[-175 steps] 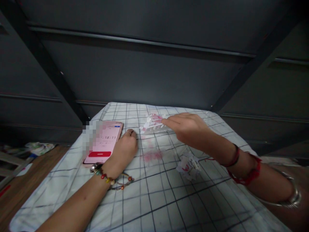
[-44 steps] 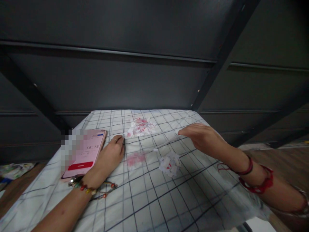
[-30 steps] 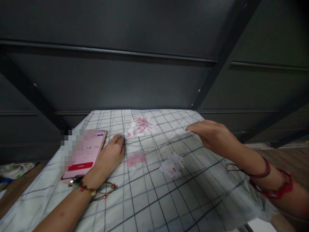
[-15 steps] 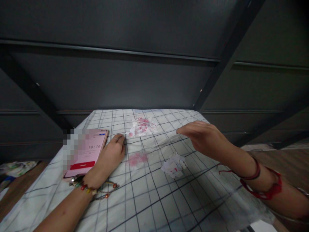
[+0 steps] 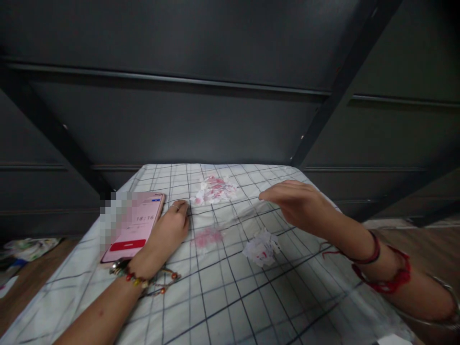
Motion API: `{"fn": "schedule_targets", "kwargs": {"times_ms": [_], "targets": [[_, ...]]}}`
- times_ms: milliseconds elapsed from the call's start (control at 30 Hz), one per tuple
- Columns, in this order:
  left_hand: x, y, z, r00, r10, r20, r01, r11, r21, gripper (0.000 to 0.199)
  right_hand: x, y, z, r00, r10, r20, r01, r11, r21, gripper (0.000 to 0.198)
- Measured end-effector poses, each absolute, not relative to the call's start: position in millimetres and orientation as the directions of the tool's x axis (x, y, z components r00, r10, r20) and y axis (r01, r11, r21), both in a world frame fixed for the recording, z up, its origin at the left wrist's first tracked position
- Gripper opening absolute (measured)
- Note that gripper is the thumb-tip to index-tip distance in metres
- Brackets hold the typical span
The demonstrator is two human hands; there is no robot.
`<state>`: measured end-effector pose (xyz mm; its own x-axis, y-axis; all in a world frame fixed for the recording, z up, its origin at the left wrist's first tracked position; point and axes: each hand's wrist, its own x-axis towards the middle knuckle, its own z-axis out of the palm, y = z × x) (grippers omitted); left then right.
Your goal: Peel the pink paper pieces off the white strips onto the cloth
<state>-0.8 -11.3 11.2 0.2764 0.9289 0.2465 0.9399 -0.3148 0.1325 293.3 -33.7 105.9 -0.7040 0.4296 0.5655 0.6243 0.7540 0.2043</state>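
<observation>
My left hand [image 5: 175, 221] rests on a white checked cloth [image 5: 230, 306] beside a pink phone [image 5: 138, 230]. Its fingers are curled, and what lies under them is hidden. Over the right side of the cloth, my right hand [image 5: 293, 203] is raised with its fingertips pressed together. A faint see-through edge, like clear plastic film [image 5: 247, 209], runs leftward from those fingertips. Between the hands are blurred pink scraps [image 5: 207, 238], seemingly under or inside the film. A heap of white paper scraps [image 5: 262, 248] lies below my right hand. Farther back sits a pink-and-white scrap pile [image 5: 216, 189].
Dark panels [image 5: 194, 120] with metal bars stand directly behind the table's far edge. The phone's screen reads 18:16. On the brown floor [image 5: 424, 244] at left, a bundle [image 5: 32, 249] lies low. A white corner [image 5: 394, 339] shows at the bottom right.
The view has shifted slightly, so the table appears a little farther right. My right hand has moved a little left, toward my left hand. The left hand keeps its place on the cloth.
</observation>
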Motion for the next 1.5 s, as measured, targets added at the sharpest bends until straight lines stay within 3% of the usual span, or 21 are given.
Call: {"fn": "schedule_targets", "kwargs": {"times_ms": [200, 400, 600, 767, 967, 1200, 1367, 1500], "targets": [[-1, -13, 10, 0.267, 0.918, 0.293, 0.941, -0.314, 0.127, 0.038, 300, -11, 100, -0.661, 0.392, 0.639, 0.688, 0.658, 0.308, 0.036], [-1, -14, 11, 0.274, 0.922, 0.274, 0.944, -0.312, 0.108, 0.039, 300, 11, 76, -0.589, 0.415, 0.693, 0.761, 0.574, 0.303, 0.040], [1, -13, 12, 0.287, 0.919, 0.270, 0.938, -0.327, 0.115, 0.039, 293, 13, 61, -0.597, 0.369, 0.712, 0.733, 0.613, 0.296, 0.038], [3, -9, 8, 0.285, 0.927, 0.245, 0.944, -0.316, 0.098, 0.042, 291, 7, 58, -0.592, 0.498, 0.634, 0.777, 0.562, 0.283, 0.038], [3, -5, 5, 0.310, 0.914, 0.262, 0.934, -0.344, 0.094, 0.043, 294, 1, 61, -0.571, 0.509, 0.644, 0.792, 0.548, 0.269, 0.039], [4, -6, 7, 0.297, 0.925, 0.235, 0.939, -0.328, 0.105, 0.045, 296, -6, 65, -0.635, 0.407, 0.657, 0.690, 0.681, 0.245, 0.036], [4, -5, 6, 0.311, 0.917, 0.249, 0.928, -0.350, 0.132, 0.044, 297, -7, 63, -0.623, 0.453, 0.637, 0.708, 0.673, 0.214, 0.039], [4, -5, 6, 0.305, 0.921, 0.240, 0.925, -0.347, 0.153, 0.046, 297, -8, 62, -0.657, 0.424, 0.623, 0.666, 0.714, 0.216, 0.041]]}}
